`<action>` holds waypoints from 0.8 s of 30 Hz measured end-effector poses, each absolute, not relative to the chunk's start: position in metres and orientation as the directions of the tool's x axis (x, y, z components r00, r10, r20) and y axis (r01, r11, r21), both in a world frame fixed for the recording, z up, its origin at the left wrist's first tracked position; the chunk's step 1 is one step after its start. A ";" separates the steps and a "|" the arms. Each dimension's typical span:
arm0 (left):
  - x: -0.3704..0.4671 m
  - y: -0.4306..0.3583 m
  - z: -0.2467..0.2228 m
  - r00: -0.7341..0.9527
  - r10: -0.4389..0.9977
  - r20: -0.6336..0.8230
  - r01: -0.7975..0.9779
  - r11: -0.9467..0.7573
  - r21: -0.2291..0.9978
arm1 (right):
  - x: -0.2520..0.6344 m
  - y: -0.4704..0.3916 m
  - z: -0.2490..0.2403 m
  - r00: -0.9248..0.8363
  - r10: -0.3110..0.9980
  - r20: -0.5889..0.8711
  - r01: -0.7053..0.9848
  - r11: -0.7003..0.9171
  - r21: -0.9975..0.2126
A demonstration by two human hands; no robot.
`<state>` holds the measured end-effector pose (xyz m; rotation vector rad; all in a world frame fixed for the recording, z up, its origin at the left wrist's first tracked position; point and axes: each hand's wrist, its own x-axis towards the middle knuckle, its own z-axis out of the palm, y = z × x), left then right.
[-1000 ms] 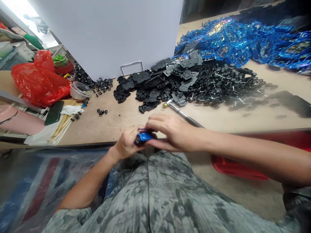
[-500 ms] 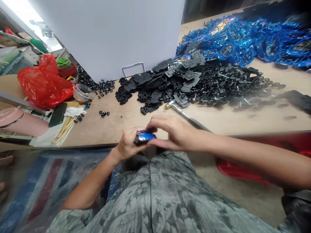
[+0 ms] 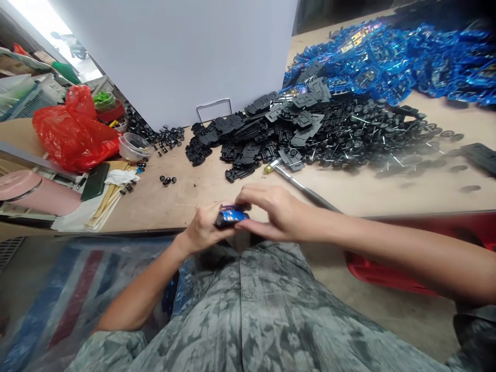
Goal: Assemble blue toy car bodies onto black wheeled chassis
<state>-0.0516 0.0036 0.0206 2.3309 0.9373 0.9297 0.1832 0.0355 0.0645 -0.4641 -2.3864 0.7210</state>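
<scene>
A small blue and black toy car body (image 3: pixel 232 217) is held between both hands at the table's front edge. My left hand (image 3: pixel 203 227) wraps round its left end. My right hand (image 3: pixel 267 209) pinches its right end between thumb and fingers. Behind the hands lie a pile of flat black chassis plates (image 3: pixel 248 139) and a heap of black wheels on metal axles (image 3: pixel 360 134). A hammer (image 3: pixel 296 183) with a yellow tip rests just beyond my right hand.
Many blue car bodies (image 3: pixel 387 62) cover the back right. On the left are a red plastic bag (image 3: pixel 73 132), a clear tub (image 3: pixel 134 147), a pink bottle (image 3: pixel 42 191) and a dark phone (image 3: pixel 95 182). A white board (image 3: pixel 182 57) stands behind.
The blue car body has tilted slightly in my hands, and both hands keep their hold. The surrounding view has shifted a little.
</scene>
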 end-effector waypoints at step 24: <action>-0.078 0.044 0.047 0.569 0.821 -0.052 0.187 -0.067 0.980 | 0.186 0.026 0.009 -0.356 0.915 0.190 0.090 0.236 -0.968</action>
